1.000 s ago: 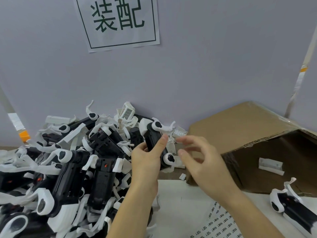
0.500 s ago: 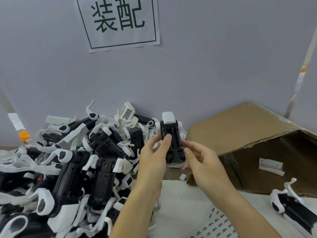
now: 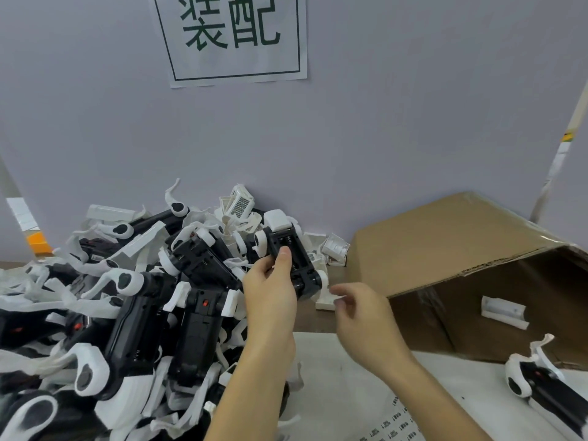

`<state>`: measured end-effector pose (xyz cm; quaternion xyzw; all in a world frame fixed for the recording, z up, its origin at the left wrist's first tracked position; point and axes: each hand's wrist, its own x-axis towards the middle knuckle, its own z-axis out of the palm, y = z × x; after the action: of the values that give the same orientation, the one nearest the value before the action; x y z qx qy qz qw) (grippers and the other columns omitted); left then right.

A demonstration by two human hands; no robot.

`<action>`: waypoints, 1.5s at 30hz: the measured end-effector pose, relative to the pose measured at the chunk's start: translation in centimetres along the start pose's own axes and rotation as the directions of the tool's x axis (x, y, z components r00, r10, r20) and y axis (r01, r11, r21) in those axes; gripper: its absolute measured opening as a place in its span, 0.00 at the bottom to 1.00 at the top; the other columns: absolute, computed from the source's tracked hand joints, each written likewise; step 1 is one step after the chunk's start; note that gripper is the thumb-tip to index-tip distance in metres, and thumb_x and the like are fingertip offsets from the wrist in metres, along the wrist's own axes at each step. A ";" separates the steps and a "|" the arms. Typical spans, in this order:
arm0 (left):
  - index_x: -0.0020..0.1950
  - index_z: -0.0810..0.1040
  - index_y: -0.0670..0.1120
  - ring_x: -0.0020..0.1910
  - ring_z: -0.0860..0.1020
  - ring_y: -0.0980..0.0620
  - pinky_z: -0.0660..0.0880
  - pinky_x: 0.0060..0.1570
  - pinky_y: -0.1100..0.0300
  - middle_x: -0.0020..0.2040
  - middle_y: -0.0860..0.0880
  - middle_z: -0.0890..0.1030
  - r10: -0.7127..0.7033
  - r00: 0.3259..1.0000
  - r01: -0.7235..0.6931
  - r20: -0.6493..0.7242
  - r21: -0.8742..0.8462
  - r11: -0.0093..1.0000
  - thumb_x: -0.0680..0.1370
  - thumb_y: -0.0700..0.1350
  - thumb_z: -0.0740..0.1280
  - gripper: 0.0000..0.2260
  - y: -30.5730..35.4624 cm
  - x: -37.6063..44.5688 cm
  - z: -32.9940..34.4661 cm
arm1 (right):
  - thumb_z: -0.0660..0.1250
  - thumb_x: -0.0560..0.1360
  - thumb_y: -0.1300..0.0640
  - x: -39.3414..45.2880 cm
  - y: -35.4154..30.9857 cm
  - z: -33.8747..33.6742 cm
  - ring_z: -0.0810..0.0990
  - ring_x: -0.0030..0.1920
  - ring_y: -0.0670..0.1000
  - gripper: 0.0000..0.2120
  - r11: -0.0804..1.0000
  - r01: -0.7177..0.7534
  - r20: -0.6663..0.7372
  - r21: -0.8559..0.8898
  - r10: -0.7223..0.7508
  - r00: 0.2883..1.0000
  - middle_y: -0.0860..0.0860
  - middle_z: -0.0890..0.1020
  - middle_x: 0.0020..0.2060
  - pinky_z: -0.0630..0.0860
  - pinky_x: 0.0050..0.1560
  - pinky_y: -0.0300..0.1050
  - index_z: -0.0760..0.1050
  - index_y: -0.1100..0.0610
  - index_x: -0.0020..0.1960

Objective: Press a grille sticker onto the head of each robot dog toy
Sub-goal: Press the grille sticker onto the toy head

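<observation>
My left hand (image 3: 270, 291) grips a black-and-white robot dog toy (image 3: 291, 249), belly side toward me, white head end pointing up and away. My thumb lies across its black underside. My right hand (image 3: 359, 313) hovers just right of and below the toy, apart from it, fingers loosely curled with the fingertips drawn together; whether they pinch a sticker I cannot tell. A sheet of grille stickers (image 3: 394, 424) lies on the white table surface near the bottom edge.
A large heap of robot dog toys (image 3: 133, 307) fills the left side up to the grey wall. An open cardboard box (image 3: 445, 243) lies on its side at right, with a white part (image 3: 502, 311) inside. Another dog toy (image 3: 547, 389) lies at the box mouth.
My right hand has let go of the toy and pulled back down to the right. My left hand keeps the toy, which has been turned belly-up since a second ago.
</observation>
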<state>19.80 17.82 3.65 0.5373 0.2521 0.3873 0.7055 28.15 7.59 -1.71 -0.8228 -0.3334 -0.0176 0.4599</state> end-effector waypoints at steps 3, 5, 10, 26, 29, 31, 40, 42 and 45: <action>0.47 0.83 0.45 0.38 0.84 0.58 0.76 0.33 0.67 0.38 0.52 0.86 -0.003 1.000 0.003 0.006 0.022 1.000 0.83 0.49 0.65 0.11 -0.1 0.0 0.2 | 0.62 0.79 0.66 2.0 -0.8 2.3 0.77 0.51 0.51 0.10 0.974 0.035 0.168 -0.223 0.004 0.986 0.50 0.76 0.51 0.73 0.43 0.32 0.76 0.55 0.54; 0.50 0.84 0.46 0.39 0.84 0.58 0.75 0.34 0.68 0.41 0.52 0.87 0.003 1.000 -0.003 -0.003 0.032 0.999 0.82 0.50 0.66 0.10 0.0 0.1 0.1 | 0.62 0.78 0.65 3.0 -0.9 3.5 0.76 0.57 0.54 0.14 0.906 0.089 0.290 -0.414 0.038 0.956 0.54 0.76 0.58 0.76 0.55 0.43 0.74 0.57 0.62; 0.50 0.83 0.45 0.41 0.85 0.54 0.79 0.36 0.64 0.41 0.51 0.87 -0.010 1.000 0.010 -0.020 -0.005 1.000 0.82 0.49 0.66 0.10 0.4 0.1 -0.2 | 0.62 0.76 0.66 3.6 -0.4 4.2 0.77 0.58 0.59 0.13 0.588 0.312 0.416 -0.747 0.046 0.908 0.58 0.78 0.56 0.72 0.58 0.51 0.76 0.58 0.59; 0.47 0.80 0.51 0.32 0.79 0.71 0.70 0.26 0.76 0.34 0.63 0.83 -0.003 0.999 0.003 0.037 0.001 1.000 0.83 0.48 0.66 0.07 0.4 -0.5 0.4 | 0.66 0.80 0.65 1.4 -2.2 -2.8 0.80 0.43 0.39 0.17 0.901 0.145 -0.317 0.410 -0.009 0.949 0.47 0.81 0.46 0.76 0.41 0.31 0.69 0.42 0.52; 0.52 0.82 0.50 0.41 0.82 0.66 0.76 0.35 0.72 0.41 0.60 0.86 0.000 0.997 -0.004 0.076 0.042 0.999 0.83 0.49 0.65 0.07 0.0 -0.6 0.7 | 0.63 0.80 0.68 1.3 -2.8 -4.8 0.84 0.47 0.40 0.18 0.790 0.102 -0.262 0.605 0.076 0.962 0.47 0.83 0.51 0.78 0.43 0.32 0.72 0.44 0.57; 0.58 0.82 0.49 0.51 0.83 0.57 0.79 0.51 0.60 0.49 0.55 0.86 -0.002 0.995 -0.003 0.098 0.059 0.998 0.83 0.50 0.65 0.09 -0.1 -0.9 1.0 | 0.61 0.81 0.68 1.2 -3.0 -5.7 0.84 0.49 0.41 0.19 0.747 0.054 -0.187 0.662 0.096 0.978 0.46 0.84 0.52 0.79 0.43 0.33 0.74 0.43 0.58; 0.59 0.82 0.50 0.50 0.84 0.56 0.78 0.39 0.67 0.50 0.52 0.86 0.030 0.964 -0.048 0.265 0.064 0.997 0.83 0.46 0.65 0.08 -0.7 -2.3 2.7 | 0.59 0.84 0.63 0.9 -3.8 -6.1 0.85 0.53 0.50 0.16 0.617 -0.049 -0.005 0.785 0.085 0.996 0.49 0.87 0.50 0.79 0.50 0.46 0.82 0.49 0.54; 0.59 0.81 0.48 0.50 0.84 0.56 0.77 0.39 0.69 0.50 0.51 0.86 0.042 0.960 -0.059 0.277 0.054 0.997 0.83 0.45 0.65 0.08 -0.7 -2.4 2.8 | 0.63 0.83 0.57 0.6 -3.7 -5.9 0.85 0.51 0.43 0.10 0.746 0.014 -0.042 0.665 0.019 0.999 0.44 0.86 0.49 0.79 0.47 0.38 0.80 0.45 0.54; 0.58 0.81 0.46 0.47 0.85 0.56 0.77 0.39 0.69 0.49 0.49 0.87 0.065 0.955 -0.079 0.288 0.037 0.996 0.83 0.42 0.64 0.08 -0.8 -2.5 3.0 | 0.68 0.79 0.50 0.4 -3.6 -5.8 0.80 0.52 0.36 0.10 0.903 0.086 -0.093 0.421 -0.052 0.994 0.41 0.82 0.50 0.77 0.46 0.31 0.74 0.43 0.60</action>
<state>20.86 13.99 3.66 0.6132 0.1368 0.3247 0.7070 28.00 4.62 4.50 -0.6896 -0.3395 0.0061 0.6396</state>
